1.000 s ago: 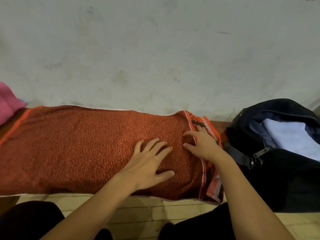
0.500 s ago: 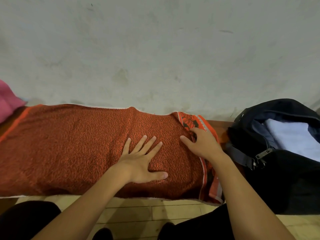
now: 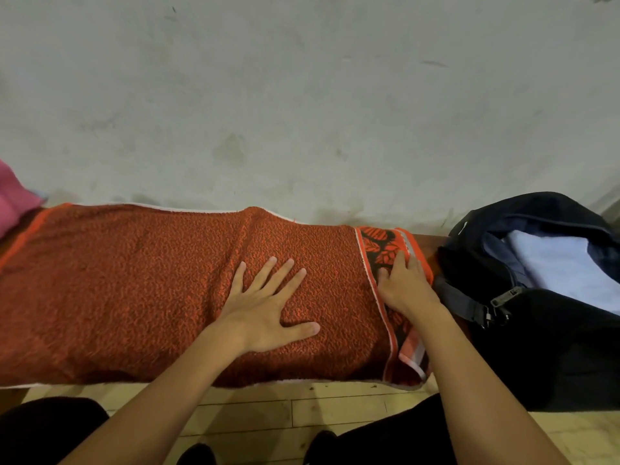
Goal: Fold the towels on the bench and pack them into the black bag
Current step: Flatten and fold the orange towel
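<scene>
The left hand (image 3: 265, 307) lay flat with fingers spread wide on the orange towel (image 3: 134, 290), which covered the bench (image 3: 431, 241). The right hand (image 3: 404, 285) pressed the towel's patterned right border, fingers nearly straight. Just right stood the black bag (image 3: 550, 347), open, holding a pale folded towel (image 3: 567, 266).

Three towels are in view: one orange-red terry towel (image 3: 134, 290) with a leaf-patterned border, one pink towel (image 3: 13, 199) at the left edge, and one pale blue folded towel (image 3: 567, 266). There is one black fabric bag (image 3: 543, 347), one wooden table (image 3: 427, 241), and two bare hands, left (image 3: 265, 307) and right (image 3: 404, 286).
</scene>
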{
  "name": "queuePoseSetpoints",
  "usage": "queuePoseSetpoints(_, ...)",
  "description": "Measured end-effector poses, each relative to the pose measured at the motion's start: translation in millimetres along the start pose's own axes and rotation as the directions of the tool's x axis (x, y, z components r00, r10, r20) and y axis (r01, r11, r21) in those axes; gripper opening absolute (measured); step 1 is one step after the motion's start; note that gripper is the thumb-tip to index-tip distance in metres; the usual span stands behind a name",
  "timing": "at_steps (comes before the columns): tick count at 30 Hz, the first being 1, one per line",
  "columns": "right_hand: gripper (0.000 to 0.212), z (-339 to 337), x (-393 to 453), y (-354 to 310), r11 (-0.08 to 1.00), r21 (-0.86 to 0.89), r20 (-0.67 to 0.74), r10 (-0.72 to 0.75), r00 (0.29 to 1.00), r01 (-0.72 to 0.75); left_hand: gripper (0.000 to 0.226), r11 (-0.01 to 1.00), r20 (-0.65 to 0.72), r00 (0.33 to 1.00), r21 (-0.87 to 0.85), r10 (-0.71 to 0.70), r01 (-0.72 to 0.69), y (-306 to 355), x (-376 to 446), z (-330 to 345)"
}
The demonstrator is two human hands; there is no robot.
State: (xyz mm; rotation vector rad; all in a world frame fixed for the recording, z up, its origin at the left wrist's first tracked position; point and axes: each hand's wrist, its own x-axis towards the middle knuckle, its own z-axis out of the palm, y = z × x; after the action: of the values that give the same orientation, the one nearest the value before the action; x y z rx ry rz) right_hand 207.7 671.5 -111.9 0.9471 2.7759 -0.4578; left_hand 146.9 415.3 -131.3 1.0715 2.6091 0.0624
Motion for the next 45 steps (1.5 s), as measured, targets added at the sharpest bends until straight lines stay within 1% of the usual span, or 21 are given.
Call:
queuePoseSetpoints(2,0.061,-4.6,-14.7,-1.9,0.991,-0.123,0.03,0.046,0.999,-0.042,0.098,1.0,-0.006,1.0,0.001,0.001,-0.001,0.6,1.3,1.1)
queuePoseSetpoints(5,0.04,-11.1,-33.9,-5.6,0.91,-0.41,0.0,0.064,0.998,-0.059,0.098,1.0,-0.022,1.0,-0.003,-0.001,0.001,0.9,3.0,2.3)
queuePoseSetpoints(7,0.037,-13.5,-41.3,-7.3,0.874,-0.482,0.005,0.066,0.998,-0.056,0.098,1.0,-0.032,0.999,-0.005,0.002,-0.002,0.5,2.9,3.3)
queuePoseSetpoints(9,0.039,-15.6,-44.4,-8.3,0.868,-0.493,0.015,0.073,0.997,-0.056,0.098,1.0,-0.048,0.999,-0.006,0.011,-0.011,0.5,2.4,4.2)
queuePoseSetpoints(11,0.043,-16.6,-45.2,-10.7,0.874,-0.475,0.015,0.118,0.993,-0.097,0.097,1.0,-0.074,0.997,-0.004,0.02,-0.02,0.2,2.3,5.0)
queuePoseSetpoints(14,0.055,-15.2,-44.7,-14.2,0.871,-0.462,-0.024,0.179,0.984,-0.169,0.098,1.0,-0.103,0.994,-0.006,0.029,-0.029,0.5,1.5,7.0)
queuePoseSetpoints(15,0.058,-14.0,-43.4,-15.1,0.869,-0.463,-0.046,0.175,0.983,-0.176,0.098,0.999,-0.113,0.993,-0.008,0.032,-0.033,0.7,0.8,8.0)
queuePoseSetpoints(17,0.054,-11.0,-38.1,-16.7,0.895,-0.417,-0.101,0.126,0.987,-0.157,0.099,0.999,-0.136,0.99,-0.013,0.036,-0.039,0.2,-1.2,8.8)
queuePoseSetpoints(19,0.049,-4.3,-24.5,-13.5,0.967,-0.246,-0.134,0.026,0.991,-0.058,0.1,0.999,-0.146,0.988,-0.021,0.046,-0.05,0.8,0.0,8.7)
queuePoseSetpoints(21,0.059,3.1,-4.8,-6.8,0.997,-0.065,-0.095,-0.038,0.995,0.032,0.1,0.997,-0.126,0.989,-0.028,0.072,-0.076,4.5,0.9,8.4)
queuePoseSetpoints(22,0.064,5.3,5.0,-3.1,0.999,-0.005,-0.089,-0.043,0.995,0.043,0.1,0.996,-0.125,0.989,-0.029,0.08,-0.084,6.8,1.8,8.1)
queuePoseSetpoints(24,0.068,8.9,22.6,4.9,0.997,0.079,-0.137,-0.002,0.991,0.013,0.099,0.995,-0.125,0.988,-0.032,0.088,-0.093,9.0,3.2,7.1)
queuePoseSetpoints(26,0.07,11.4,32.8,11.6,0.995,0.092,-0.161,0.048,0.986,-0.033,0.1,0.995,-0.136,0.987,-0.032,0.088,-0.094,9.8,3.4,7.3)
queuePoseSetpoints(30,0.075,14.8,40.3,12.6,0.994,0.066,-0.121,0.098,0.988,-0.091,0.1,0.994,-0.181,0.98,-0.044,0.089,-0.099,10.3,2.7,8.0)
queuePoseSetpoints(36,0.075,13.3,39.5,15.2,0.984,0.082,-0.11,0.17,0.979,-0.161,0.092,0.991,-0.179,0.975,-0.022,0.128,-0.134,9.8,4.2,9.1)
queuePoseSetpoints(39,0.072,16.2,38.2,14.8,0.979,0.094,-0.141,0.191,0.971,-0.179,0.085,0.979,-0.181,0.969,-0.084,0.169,-0.187,5.4,3.7,6.3)
queuePoseSetpoints(41,0.069,17.5,38.3,6.5,0.988,0.097,-0.221,0.14,0.965,-0.121,0.08,0.967,-0.222,0.964,-0.173,0.148,-0.188,-1.8,1.2,0.9)
queuePoseSetpoints(42,0.067,18.6,38.9,-0.1,0.995,0.09,-0.272,0.063,0.96,-0.04,0.078,0.966,-0.247,0.963,-0.201,0.111,-0.163,-7.3,-0.5,-2.3)
queuePoseSetpoints(43,0.066,20.4,39.7,-7.7,0.994,0.086,-0.307,-0.031,0.951,0.06,0.076,0.971,-0.272,0.961,-0.208,0.056,-0.116,-14.0,-1.6,-5.8)
queuePoseSetpoints(44,0.065,22.8,39.6,-16.9,0.984,0.089,-0.303,-0.118,0.946,0.151,0.075,0.979,-0.289,0.957,-0.199,-0.017,-0.043,-23.7,-3.5,-9.7)
queuePoseSetpoints(45,0.065,25.5,39.4,-24.7,0.975,0.084,-0.269,-0.176,0.947,0.205,0.075,0.981,-0.295,0.949,-0.189,-0.107,0.052,-35.0,-4.9,-13.2)
